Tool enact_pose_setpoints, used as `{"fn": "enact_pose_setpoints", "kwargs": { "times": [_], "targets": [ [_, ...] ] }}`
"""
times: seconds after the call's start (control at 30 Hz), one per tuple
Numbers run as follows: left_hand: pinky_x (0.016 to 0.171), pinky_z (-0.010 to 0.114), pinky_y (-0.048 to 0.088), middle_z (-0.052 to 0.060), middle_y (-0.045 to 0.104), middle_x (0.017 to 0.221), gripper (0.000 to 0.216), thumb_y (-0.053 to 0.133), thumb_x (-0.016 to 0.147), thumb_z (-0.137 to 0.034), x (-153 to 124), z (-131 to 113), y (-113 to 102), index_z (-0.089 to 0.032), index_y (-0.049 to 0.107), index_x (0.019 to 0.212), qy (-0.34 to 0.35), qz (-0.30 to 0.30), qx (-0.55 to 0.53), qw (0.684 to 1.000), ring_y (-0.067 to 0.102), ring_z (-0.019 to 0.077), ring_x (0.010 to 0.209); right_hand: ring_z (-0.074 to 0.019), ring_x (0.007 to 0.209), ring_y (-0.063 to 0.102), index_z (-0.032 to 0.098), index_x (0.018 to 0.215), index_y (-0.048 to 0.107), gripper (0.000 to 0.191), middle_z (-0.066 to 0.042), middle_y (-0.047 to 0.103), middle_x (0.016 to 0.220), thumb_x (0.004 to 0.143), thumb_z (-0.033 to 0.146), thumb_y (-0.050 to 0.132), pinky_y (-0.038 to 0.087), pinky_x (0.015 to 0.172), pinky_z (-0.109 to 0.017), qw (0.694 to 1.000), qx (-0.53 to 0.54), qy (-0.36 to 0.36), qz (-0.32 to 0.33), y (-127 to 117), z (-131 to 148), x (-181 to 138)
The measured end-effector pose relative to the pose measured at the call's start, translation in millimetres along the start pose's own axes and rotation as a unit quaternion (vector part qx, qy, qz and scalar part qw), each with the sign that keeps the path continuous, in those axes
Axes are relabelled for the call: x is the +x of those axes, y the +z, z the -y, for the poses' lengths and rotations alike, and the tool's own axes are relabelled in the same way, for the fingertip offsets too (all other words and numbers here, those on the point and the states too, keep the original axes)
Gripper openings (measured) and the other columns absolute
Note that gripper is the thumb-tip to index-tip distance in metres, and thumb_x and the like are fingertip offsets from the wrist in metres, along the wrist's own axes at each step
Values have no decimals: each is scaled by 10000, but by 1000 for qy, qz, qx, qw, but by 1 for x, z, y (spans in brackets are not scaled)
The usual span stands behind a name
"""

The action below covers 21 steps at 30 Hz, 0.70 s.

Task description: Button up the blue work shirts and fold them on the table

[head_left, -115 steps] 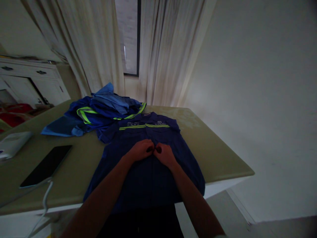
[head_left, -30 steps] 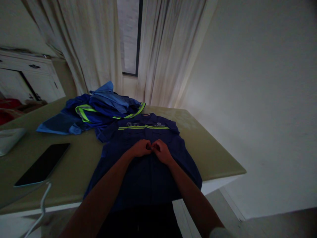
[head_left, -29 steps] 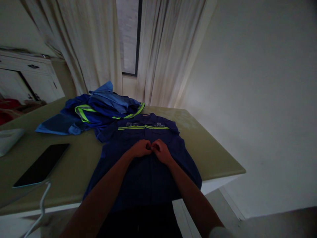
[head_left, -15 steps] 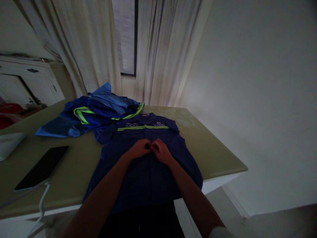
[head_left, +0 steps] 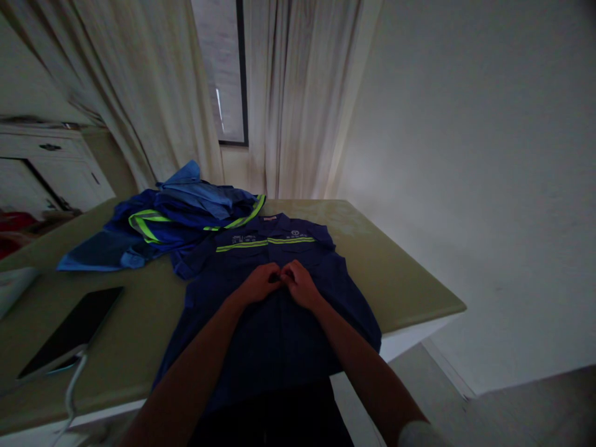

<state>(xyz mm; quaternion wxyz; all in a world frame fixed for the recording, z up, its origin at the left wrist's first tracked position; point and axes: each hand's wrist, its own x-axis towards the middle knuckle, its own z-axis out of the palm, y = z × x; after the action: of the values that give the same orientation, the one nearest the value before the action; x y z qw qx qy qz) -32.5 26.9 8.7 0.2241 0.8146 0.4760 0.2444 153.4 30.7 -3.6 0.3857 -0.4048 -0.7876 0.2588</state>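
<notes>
A dark blue work shirt point(head_left: 288, 335) lies front up, its collar toward the window and a yellow-green reflective stripe across the chest. My left hand point(head_left: 261, 282) and my right hand point(head_left: 299, 282) meet at the middle of its front, below the stripe. The fingertips of both are pinched together on the front opening and touch or nearly touch each other. Any button between them is hidden by the fingers. The lower hem reaches the near table edge, close to my body.
A heap of blue clothes point(head_left: 186, 202) with reflective bands lies at the back left of the table point(head_left: 395, 279), against the shirt's sleeve. On the left are a dark tablet point(head_left: 74, 329) with a white cable point(head_left: 72, 385) and a white object point(head_left: 16, 285). A wall point(head_left: 465, 186) rises at the right.
The camera view has shifted slightly, so the tablet and heap appear further left and lower. Both hands remain pinched at the same place on the shirt front.
</notes>
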Motion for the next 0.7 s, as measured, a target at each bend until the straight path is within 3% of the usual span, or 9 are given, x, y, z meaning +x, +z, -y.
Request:
{"fn": "enact_pose_setpoints", "kwargs": {
  "times": [0.2, 0.5, 0.7],
  "targets": [
    [804, 338, 468, 64, 668, 943, 121, 624, 905, -301, -4, -4, 3, -206, 698, 892, 2, -18, 130, 991, 641, 242, 926, -155, 729, 588, 206, 811, 666, 71, 14, 641, 765, 832, 140, 683, 437, 689, -270, 996, 29, 86, -3, 2, -7, 6],
    [943, 386, 466, 101, 678, 1068, 278, 492, 1022, -337, -7, -11, 0, -210, 740, 1024, 31, 6, 177, 984, 629, 263, 1057, -161, 731, 584, 210, 777, 626, 76, -3, 614, 785, 847, 181, 637, 446, 707, -286, 998, -25, 28, -54, 3, -11, 6],
    [948, 395, 466, 88, 692, 1091, 211, 553, 979, -273, -5, -11, 2, -212, 736, 1063, 15, 24, 159, 987, 611, 264, 1060, -162, 712, 582, 222, 960, 624, 192, 23, 619, 792, 796, 127, 593, 445, 689, -278, 999, 12, 43, -22, 1, -8, 5]
  ]
}}
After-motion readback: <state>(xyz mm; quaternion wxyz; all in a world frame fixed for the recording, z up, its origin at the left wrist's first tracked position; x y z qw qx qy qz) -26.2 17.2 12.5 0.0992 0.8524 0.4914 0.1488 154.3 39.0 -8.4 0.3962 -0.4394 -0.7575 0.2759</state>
